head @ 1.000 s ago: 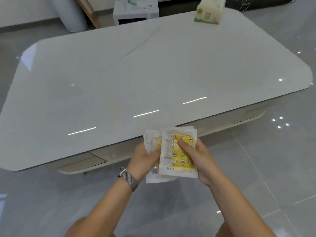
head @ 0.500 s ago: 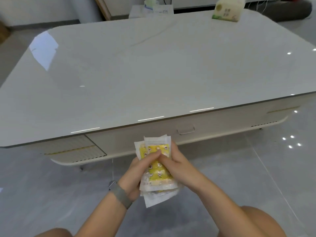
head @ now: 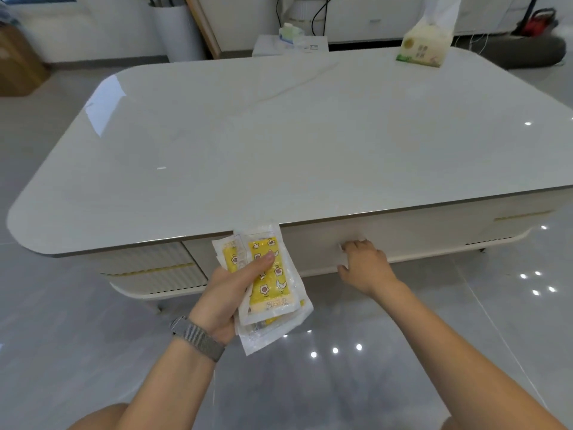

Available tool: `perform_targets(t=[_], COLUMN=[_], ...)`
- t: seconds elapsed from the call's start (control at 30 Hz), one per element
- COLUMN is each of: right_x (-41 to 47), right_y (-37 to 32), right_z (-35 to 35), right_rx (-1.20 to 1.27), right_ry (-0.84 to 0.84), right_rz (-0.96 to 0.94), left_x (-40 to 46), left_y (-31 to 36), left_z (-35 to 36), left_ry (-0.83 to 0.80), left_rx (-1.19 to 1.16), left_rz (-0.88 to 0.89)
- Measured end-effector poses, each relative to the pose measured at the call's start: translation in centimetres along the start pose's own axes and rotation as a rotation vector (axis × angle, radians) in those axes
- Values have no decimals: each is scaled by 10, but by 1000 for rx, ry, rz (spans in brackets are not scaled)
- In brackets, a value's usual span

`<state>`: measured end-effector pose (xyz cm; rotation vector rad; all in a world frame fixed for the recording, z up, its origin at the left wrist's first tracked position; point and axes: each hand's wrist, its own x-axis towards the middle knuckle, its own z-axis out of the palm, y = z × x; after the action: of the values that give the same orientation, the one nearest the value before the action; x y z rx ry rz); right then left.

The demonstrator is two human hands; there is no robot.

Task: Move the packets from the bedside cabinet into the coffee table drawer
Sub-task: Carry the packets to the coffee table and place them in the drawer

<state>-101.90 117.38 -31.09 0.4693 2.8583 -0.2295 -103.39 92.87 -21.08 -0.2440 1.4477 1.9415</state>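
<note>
A stack of clear packets [head: 269,283] with yellow printed inserts is in my left hand [head: 229,293], thumb pressed across the top one, low in front of the coffee table [head: 279,144]. My right hand [head: 364,265] is at the closed cream drawer front [head: 412,234] under the tabletop, its fingers curled on the small handle tab [head: 344,245], which they mostly hide. The drawer is closed.
A tissue pack [head: 423,46] stands at the far right of the glossy white tabletop. A ribbed panel [head: 148,268] sits left of the drawer. Beyond the table are a small white box [head: 290,45], a white cabinet and cables. Grey tiled floor surrounds the table.
My right hand let go of the packets and reached right to the drawer handle. The left hand now holds the stack alone. My view has dropped lower toward the table front.
</note>
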Motion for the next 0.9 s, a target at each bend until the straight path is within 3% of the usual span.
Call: perform_targets(t=[0.2,0.27,0.37,0.4,0.47,0.53,0.6,0.9], right_x=[-48,-72,-90,-89,-82,-78,-81,-106], right_y=[7,7,2,0,-6,-12,-15,-13], right_z=[-14,-32,-61,-66,-71,-69,-64,-57], right_rx=[-43,161,409,421,380,136,-28,2], right_ry=[-61,134,655,685,463,134,82,-93], right_rz=[-64,-138,-265,-277,-234,-133,-76,-9], left_x=[-9,-14,-22,-23,-23,-23,-20,-1], left_y=[9,9,9,9,8,10,13,11], left_z=[-9,-14,-23,-27,-32,-34,-34,-22], left_ry=[29,37,28,30,43,46,34,-6], left_rx=[20,47,87,90,77,37,-7,27], left_rz=[33,42,48,49,48,45,42,-19])
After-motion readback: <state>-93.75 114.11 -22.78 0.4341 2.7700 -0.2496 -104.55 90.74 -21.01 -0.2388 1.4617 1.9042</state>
